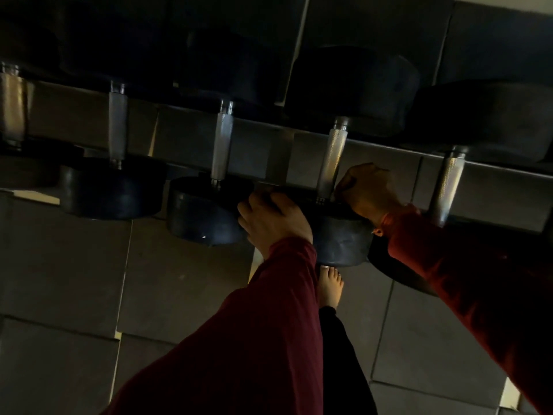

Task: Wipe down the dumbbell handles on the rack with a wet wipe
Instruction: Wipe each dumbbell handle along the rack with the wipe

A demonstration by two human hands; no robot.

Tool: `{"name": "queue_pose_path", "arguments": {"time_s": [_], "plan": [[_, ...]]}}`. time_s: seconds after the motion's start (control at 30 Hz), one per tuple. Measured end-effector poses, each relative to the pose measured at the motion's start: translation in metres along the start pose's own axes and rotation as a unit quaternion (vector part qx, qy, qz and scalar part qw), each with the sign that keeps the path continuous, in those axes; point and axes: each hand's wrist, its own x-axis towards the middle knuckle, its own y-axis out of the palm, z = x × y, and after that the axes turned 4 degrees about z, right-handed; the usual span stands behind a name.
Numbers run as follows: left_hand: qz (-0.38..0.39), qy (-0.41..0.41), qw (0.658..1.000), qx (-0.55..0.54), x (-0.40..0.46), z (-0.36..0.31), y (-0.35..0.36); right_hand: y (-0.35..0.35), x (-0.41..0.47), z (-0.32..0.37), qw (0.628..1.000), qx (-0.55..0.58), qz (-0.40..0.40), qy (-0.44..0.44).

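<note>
While the rack ran across the dim frame as a grey rail, five dumbbells lay on it side by side, handles pointing toward the person. The fourth handle from the left end of the rack, a knurled steel bar, sat between the two hands. The right hand was at the near end of that handle, fingers curled against its right side where the bar meets the near weight head; whether the fingers closed fully round the bar could not be told. No wet wipe could be made out in that hand; light too low, and the palm faced away. The left hand rested on the top left edge of the same weight head, fingers bent over the rim and touching the neighbouring head of the third dumbbell. Both arms wore dark red sleeves.

The third handle stood just left of the hands, the fifth handle just right of the right wrist, its near head hidden behind the right sleeve. The second handle lay well to the left; the first handle was cut by the left edge of the frame. Far weight heads were near-black and hard to separate from the shadow behind them.

Below the rack, a bare foot stood on the tiled floor, partly covered by the left sleeve and a black trouser leg.
</note>
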Motion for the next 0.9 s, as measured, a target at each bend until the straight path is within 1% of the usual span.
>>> {"name": "queue_pose_path", "arguments": {"time_s": [0.13,0.2,0.27,0.33,0.43,0.47,0.57,0.63,0.7,0.73,0.83,0.87,0.9], "plan": [[0.008,-0.005,1.0,-0.002,0.001,0.0,0.0,-0.005,-0.011,-0.001,0.999,0.024,-0.045,-0.02],[0.009,0.0,1.0,0.001,0.001,0.0,-0.001,-0.007,-0.02,-0.001,0.991,0.057,-0.101,-0.065],[0.011,0.004,1.0,0.004,0.001,0.0,-0.001,-0.005,-0.027,-0.001,0.974,0.107,-0.153,-0.127],[0.01,0.002,1.0,0.005,0.001,0.001,0.0,-0.002,-0.03,-0.002,0.97,0.112,-0.147,-0.161],[0.01,0.002,1.0,0.0,0.001,0.0,-0.001,-0.003,-0.026,0.0,0.984,0.03,-0.083,-0.152],[0.011,0.002,1.0,-0.002,0.001,0.0,-0.001,-0.004,-0.022,0.001,0.987,0.006,-0.074,-0.143],[0.01,0.006,1.0,-0.006,-0.001,0.0,-0.001,-0.003,-0.014,0.001,0.985,-0.009,-0.09,-0.15],[0.008,0.002,1.0,-0.003,0.0,0.0,-0.001,0.003,-0.013,0.002,0.979,0.001,-0.119,-0.166],[0.009,-0.002,1.0,0.002,0.001,0.001,0.0,0.005,-0.01,0.005,0.973,0.071,-0.148,-0.16],[0.009,-0.003,1.0,0.004,0.001,0.001,0.0,0.004,-0.005,0.008,0.966,0.101,-0.178,-0.159],[0.009,-0.002,1.0,0.006,0.001,0.0,-0.001,0.001,0.011,0.022,0.93,0.104,-0.305,-0.179],[0.009,-0.001,1.0,0.008,0.001,-0.001,-0.001,0.002,0.014,0.025,0.917,0.113,-0.34,-0.175],[0.01,0.0,1.0,0.011,0.002,0.0,-0.001,0.005,0.013,0.028,0.909,0.142,-0.358,-0.158]]}}
